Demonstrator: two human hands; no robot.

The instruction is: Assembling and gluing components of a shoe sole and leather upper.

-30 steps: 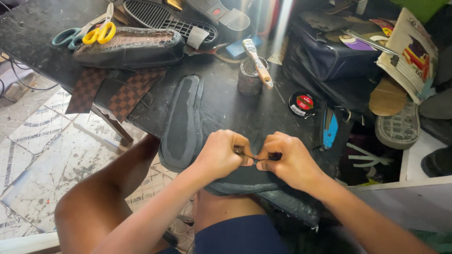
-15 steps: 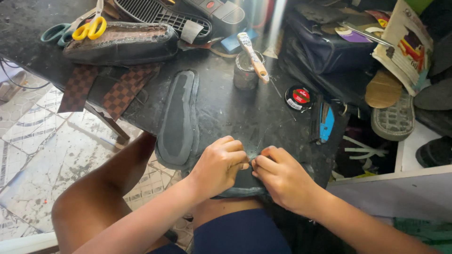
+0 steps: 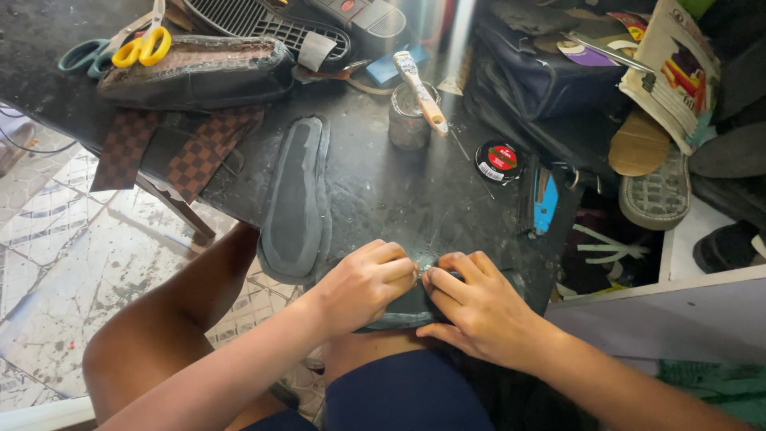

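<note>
Both hands are meeting at the lower middle of the frame, at the near edge of the desk. The left hand is curling its fingers together, and its fingertips are pinching a small shiny object; this object is too small to tell what it is. The right hand is coming from the right side, and its fingertips are closing on the same small object, so the two grips are touching each other around it. Under both hands a dark flat piece is lying, partly over the edge of the desk and partly hidden by the fingers. The right palm is resting on it.

Just to the left of the left hand, a long dark shoe sole is lying on the desk, with its lower end hanging over the edge. Above the hands, in the upper middle of the frame, a small grey jar is standing with a brush leaning across it. To the right of the jar a round black tin with a red lid label is lying, and beside it a blue utility knife.

In the upper left of the frame a dark shoe part is lying, with yellow-handled scissors on top of it. Below it two brown checkered pieces are hanging over the edge of the desk. On the right side of the frame a grey ribbed sole is lying among other things.
</note>
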